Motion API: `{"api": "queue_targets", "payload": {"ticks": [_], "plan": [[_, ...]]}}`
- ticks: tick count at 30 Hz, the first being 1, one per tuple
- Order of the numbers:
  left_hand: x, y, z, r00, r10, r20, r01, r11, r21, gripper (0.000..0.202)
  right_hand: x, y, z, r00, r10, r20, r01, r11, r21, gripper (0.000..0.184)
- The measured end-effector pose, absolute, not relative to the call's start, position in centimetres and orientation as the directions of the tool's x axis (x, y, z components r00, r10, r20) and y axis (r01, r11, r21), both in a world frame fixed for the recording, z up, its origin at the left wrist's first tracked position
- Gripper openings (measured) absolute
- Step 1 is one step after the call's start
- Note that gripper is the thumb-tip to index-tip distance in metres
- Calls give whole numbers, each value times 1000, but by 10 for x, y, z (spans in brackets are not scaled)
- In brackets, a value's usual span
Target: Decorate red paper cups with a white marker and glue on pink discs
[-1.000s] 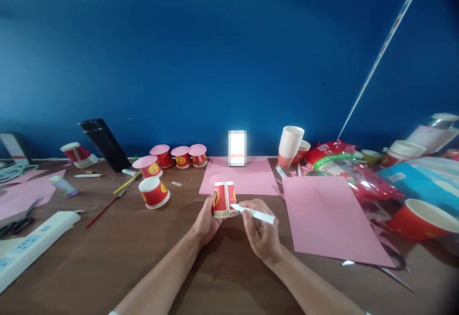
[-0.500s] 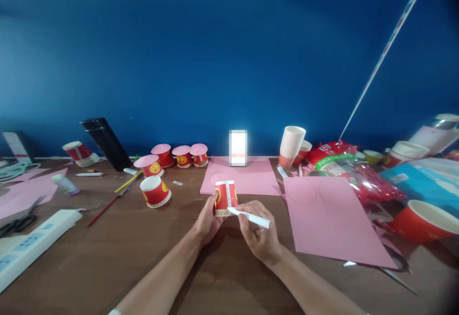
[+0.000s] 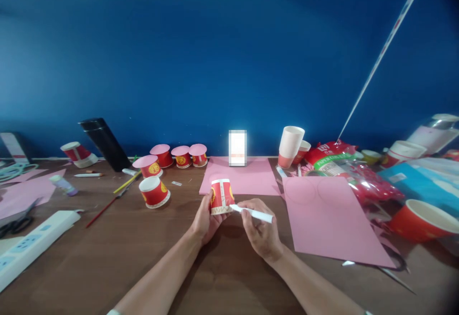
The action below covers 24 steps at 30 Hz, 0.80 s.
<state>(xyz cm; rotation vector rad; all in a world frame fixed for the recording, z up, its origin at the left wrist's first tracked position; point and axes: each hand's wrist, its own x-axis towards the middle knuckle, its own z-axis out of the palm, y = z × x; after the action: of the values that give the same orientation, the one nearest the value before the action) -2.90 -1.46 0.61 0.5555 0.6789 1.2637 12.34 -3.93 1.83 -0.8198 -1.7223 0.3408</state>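
A red paper cup (image 3: 222,194) with yellow emblems and a white vertical band is in my left hand (image 3: 204,220), whose fingers wrap round its left side and underside. Along the cup's white lower rim runs a zigzag line. My right hand (image 3: 262,231) grips a white marker pen (image 3: 258,215), its tip at the right part of that zigzag band. Whether the tip touches the cup is hard to tell. To the left a similar cut-down cup (image 3: 153,192) stands on the table. Behind it are several red cups topped with pink paper discs (image 3: 181,150).
Pink paper sheets (image 3: 332,219) lie at the right and behind the cup. A black bottle (image 3: 103,143), brushes (image 3: 107,207) and a white power strip (image 3: 34,248) are at the left. Stacked cups (image 3: 291,145) and a red plastic bag (image 3: 328,157) stand back right.
The cup in my left hand has shifted slightly left and turned a little. The marker tip now sits farther right along the rim, and the zigzag reaches further across.
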Motion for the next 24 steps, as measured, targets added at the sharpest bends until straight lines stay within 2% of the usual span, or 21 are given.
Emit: {"api": "queue_targets", "payload": {"ticks": [5, 10, 14, 19, 24], "plan": [[-29, -14, 7, 168, 976, -137, -681, 215, 700, 33, 123, -38, 18, -118, 658, 743, 320, 734, -599, 19], [-28, -15, 8, 151, 977, -153, -673, 215, 707, 33, 122, -40, 17, -185, 667, 722, 295, 738, -607, 16], [-28, -14, 6, 120, 978, -170, -665, 206, 718, 35, 122, -42, 16, -101, 710, 697, 342, 683, -646, 14], [-30, -14, 4, 141, 978, -153, -661, 208, 721, 36, 122, -43, 18, -145, 710, 689, 308, 694, -651, 13], [-29, -14, 5, 117, 980, -159, -662, 196, 723, 36, 122, -43, 18, -74, 765, 640, 320, 626, -711, 13]]}}
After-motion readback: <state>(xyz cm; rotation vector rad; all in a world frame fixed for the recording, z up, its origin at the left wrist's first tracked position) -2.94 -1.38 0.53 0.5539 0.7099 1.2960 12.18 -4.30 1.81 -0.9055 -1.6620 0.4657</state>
